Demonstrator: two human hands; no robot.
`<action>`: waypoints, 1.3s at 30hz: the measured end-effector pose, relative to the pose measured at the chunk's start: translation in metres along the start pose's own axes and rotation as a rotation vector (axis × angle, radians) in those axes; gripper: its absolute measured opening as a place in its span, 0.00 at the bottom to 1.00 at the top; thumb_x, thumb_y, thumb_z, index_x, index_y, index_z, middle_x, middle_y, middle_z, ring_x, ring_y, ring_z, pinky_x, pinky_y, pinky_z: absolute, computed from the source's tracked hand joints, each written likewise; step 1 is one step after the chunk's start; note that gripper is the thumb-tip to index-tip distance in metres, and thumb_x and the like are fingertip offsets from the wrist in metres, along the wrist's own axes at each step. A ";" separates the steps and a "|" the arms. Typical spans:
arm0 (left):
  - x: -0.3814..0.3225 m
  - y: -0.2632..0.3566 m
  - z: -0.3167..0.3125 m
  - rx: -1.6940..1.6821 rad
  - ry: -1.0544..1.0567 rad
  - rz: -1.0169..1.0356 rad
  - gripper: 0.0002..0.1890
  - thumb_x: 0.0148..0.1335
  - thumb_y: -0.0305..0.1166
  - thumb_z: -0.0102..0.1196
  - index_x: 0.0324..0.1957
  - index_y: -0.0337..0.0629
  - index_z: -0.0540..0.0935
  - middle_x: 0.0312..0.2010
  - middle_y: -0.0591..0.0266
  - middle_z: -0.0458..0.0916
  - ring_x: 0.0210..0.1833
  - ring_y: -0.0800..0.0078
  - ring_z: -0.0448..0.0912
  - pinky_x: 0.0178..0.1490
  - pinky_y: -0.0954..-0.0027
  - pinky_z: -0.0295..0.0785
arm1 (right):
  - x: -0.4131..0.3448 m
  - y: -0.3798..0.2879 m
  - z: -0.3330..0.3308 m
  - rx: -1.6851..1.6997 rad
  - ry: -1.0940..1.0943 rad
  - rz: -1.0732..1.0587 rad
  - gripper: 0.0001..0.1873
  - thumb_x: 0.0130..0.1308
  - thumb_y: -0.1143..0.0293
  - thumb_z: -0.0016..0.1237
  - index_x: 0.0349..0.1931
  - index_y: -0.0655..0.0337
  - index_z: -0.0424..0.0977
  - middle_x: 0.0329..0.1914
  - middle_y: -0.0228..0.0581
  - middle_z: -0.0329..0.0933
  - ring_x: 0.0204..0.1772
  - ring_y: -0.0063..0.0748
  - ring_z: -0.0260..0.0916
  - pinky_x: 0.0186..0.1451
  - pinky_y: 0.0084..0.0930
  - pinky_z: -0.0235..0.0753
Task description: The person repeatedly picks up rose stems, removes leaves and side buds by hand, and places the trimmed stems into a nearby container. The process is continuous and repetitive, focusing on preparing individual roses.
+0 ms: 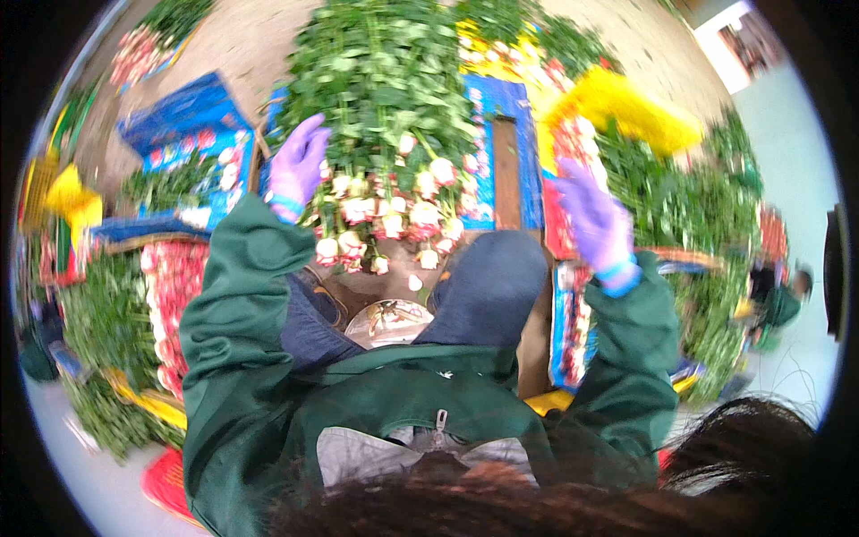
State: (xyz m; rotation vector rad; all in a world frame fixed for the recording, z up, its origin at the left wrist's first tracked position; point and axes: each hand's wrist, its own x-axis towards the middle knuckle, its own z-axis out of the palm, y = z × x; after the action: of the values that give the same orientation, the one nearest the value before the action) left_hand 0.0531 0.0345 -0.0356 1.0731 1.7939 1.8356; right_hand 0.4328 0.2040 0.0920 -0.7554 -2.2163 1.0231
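Between my knees and beyond lies a large pile of cut roses point(389, 87), their white and pink-edged heads towards me and leafy stems pointing away. My left hand point(298, 161), in a purple glove, is at the left edge of this pile with fingers extended and nothing seen in it. My right hand point(596, 215), gloved the same way and blurred, hovers by a red and yellow wrapped bunch of pink roses point(578, 141). Its fingers look spread, with no held thing visible.
A blue wrapper with roses point(191, 161) lies at the left. Red-pink rose bunches point(171, 295) sit beside my left arm. A yellow wrapper point(627, 111) and leafy stems point(678, 194) fill the right. A co-worker point(782, 302) is at the far right.
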 end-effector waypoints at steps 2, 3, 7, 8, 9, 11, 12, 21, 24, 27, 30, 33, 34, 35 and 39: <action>-0.002 0.019 -0.031 -0.094 0.114 -0.040 0.18 0.69 0.27 0.49 0.59 0.34 0.72 0.47 0.60 0.82 0.46 0.78 0.78 0.52 0.77 0.72 | 0.063 -0.005 0.109 0.006 -0.335 -0.036 0.18 0.70 0.67 0.46 0.56 0.64 0.70 0.38 0.31 0.77 0.36 0.22 0.72 0.39 0.23 0.74; 0.003 0.025 -0.036 -0.115 0.164 0.008 0.18 0.69 0.27 0.49 0.59 0.34 0.72 0.46 0.61 0.82 0.44 0.79 0.78 0.50 0.77 0.72 | 0.086 -0.002 0.158 0.162 -0.501 0.135 0.22 0.69 0.64 0.48 0.59 0.63 0.67 0.38 0.34 0.77 0.31 0.25 0.72 0.36 0.25 0.75; 0.000 0.047 -0.053 -0.249 0.203 -0.082 0.18 0.70 0.27 0.48 0.60 0.33 0.71 0.46 0.59 0.81 0.45 0.77 0.78 0.51 0.76 0.73 | 0.121 0.030 0.299 -0.614 -0.465 0.121 0.33 0.65 0.51 0.49 0.61 0.68 0.62 0.47 0.56 0.77 0.47 0.50 0.77 0.52 0.41 0.75; -0.003 0.049 -0.053 -0.273 0.219 -0.064 0.18 0.70 0.27 0.48 0.60 0.33 0.71 0.46 0.59 0.81 0.46 0.76 0.78 0.51 0.75 0.73 | 0.127 0.042 0.307 -0.705 -0.605 0.166 0.33 0.65 0.48 0.46 0.58 0.70 0.64 0.52 0.59 0.75 0.56 0.56 0.73 0.60 0.45 0.71; -0.005 0.051 -0.055 -0.259 0.204 -0.098 0.18 0.70 0.27 0.46 0.60 0.32 0.70 0.46 0.59 0.81 0.46 0.76 0.78 0.51 0.75 0.73 | 0.132 0.054 0.314 -0.837 -0.654 0.117 0.35 0.64 0.42 0.43 0.59 0.64 0.66 0.52 0.60 0.75 0.54 0.54 0.74 0.59 0.42 0.71; -0.008 0.053 -0.054 -0.298 0.174 -0.088 0.18 0.69 0.27 0.49 0.59 0.37 0.72 0.45 0.63 0.81 0.43 0.82 0.76 0.46 0.80 0.71 | 0.139 0.072 0.319 -0.805 -0.646 0.190 0.31 0.64 0.42 0.41 0.50 0.63 0.73 0.50 0.56 0.77 0.53 0.52 0.75 0.57 0.43 0.71; -0.008 0.054 -0.054 -0.293 0.148 -0.112 0.18 0.69 0.28 0.48 0.59 0.36 0.72 0.45 0.63 0.81 0.44 0.82 0.76 0.46 0.80 0.71 | 0.141 0.078 0.320 -0.807 -0.647 0.200 0.30 0.65 0.42 0.40 0.48 0.62 0.74 0.49 0.55 0.78 0.52 0.51 0.76 0.56 0.43 0.72; -0.018 0.077 -0.056 -0.285 0.077 -0.098 0.19 0.71 0.32 0.46 0.60 0.34 0.71 0.47 0.58 0.81 0.45 0.79 0.78 0.48 0.77 0.72 | 0.178 0.035 0.285 -0.039 -0.371 0.668 0.15 0.67 0.59 0.45 0.45 0.58 0.77 0.39 0.44 0.81 0.41 0.38 0.78 0.45 0.30 0.77; -0.026 0.079 -0.058 -0.329 0.063 -0.072 0.19 0.72 0.29 0.44 0.61 0.31 0.69 0.48 0.56 0.80 0.48 0.75 0.78 0.53 0.74 0.72 | 0.156 0.015 0.245 0.210 -0.196 0.034 0.14 0.71 0.58 0.45 0.36 0.59 0.76 0.28 0.34 0.77 0.33 0.19 0.73 0.35 0.20 0.73; -0.030 0.080 -0.055 -0.270 0.053 -0.042 0.19 0.72 0.29 0.44 0.61 0.31 0.68 0.48 0.56 0.80 0.48 0.74 0.78 0.53 0.74 0.72 | 0.109 0.009 0.234 -0.132 -0.228 -0.251 0.06 0.67 0.71 0.45 0.42 0.58 0.74 0.33 0.37 0.78 0.38 0.34 0.77 0.42 0.27 0.75; -0.029 0.085 -0.048 -0.123 0.075 -0.003 0.18 0.70 0.26 0.46 0.60 0.33 0.71 0.46 0.56 0.82 0.46 0.75 0.79 0.50 0.74 0.74 | 0.081 0.007 0.248 0.023 -0.357 -0.394 0.14 0.68 0.72 0.42 0.51 0.60 0.73 0.37 0.36 0.77 0.41 0.33 0.75 0.46 0.27 0.74; -0.029 0.094 -0.045 0.269 0.067 0.518 0.19 0.59 0.17 0.51 0.54 0.33 0.76 0.43 0.48 0.82 0.45 0.57 0.82 0.49 0.64 0.77 | 0.086 0.003 0.245 0.611 -0.404 0.174 0.16 0.72 0.72 0.37 0.56 0.58 0.73 0.37 0.37 0.77 0.46 0.31 0.76 0.51 0.28 0.74; -0.029 0.096 -0.043 0.353 0.026 0.633 0.20 0.56 0.17 0.52 0.53 0.33 0.76 0.44 0.48 0.81 0.46 0.53 0.81 0.50 0.62 0.77 | 0.085 0.001 0.233 1.074 -0.491 0.420 0.16 0.73 0.69 0.38 0.57 0.57 0.72 0.38 0.36 0.77 0.45 0.30 0.76 0.50 0.27 0.74; -0.029 0.098 -0.040 0.425 -0.014 0.728 0.22 0.53 0.16 0.53 0.53 0.32 0.76 0.46 0.47 0.80 0.47 0.48 0.80 0.51 0.59 0.76 | 0.088 0.000 0.222 1.537 -0.522 0.638 0.16 0.74 0.67 0.38 0.57 0.57 0.72 0.38 0.35 0.76 0.44 0.30 0.76 0.50 0.26 0.73; -0.027 0.099 -0.027 0.531 -0.056 0.849 0.24 0.49 0.17 0.54 0.53 0.31 0.76 0.48 0.44 0.78 0.50 0.45 0.78 0.54 0.52 0.74 | 0.128 0.006 0.225 1.505 -0.663 0.445 0.27 0.74 0.62 0.38 0.67 0.69 0.56 0.48 0.40 0.74 0.45 0.32 0.74 0.53 0.32 0.77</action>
State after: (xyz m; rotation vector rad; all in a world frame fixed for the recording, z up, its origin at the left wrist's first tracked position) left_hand 0.0755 -0.0163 0.0548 2.3421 2.0137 1.6843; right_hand 0.1914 0.1896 0.0002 -0.1369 -0.9715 2.8578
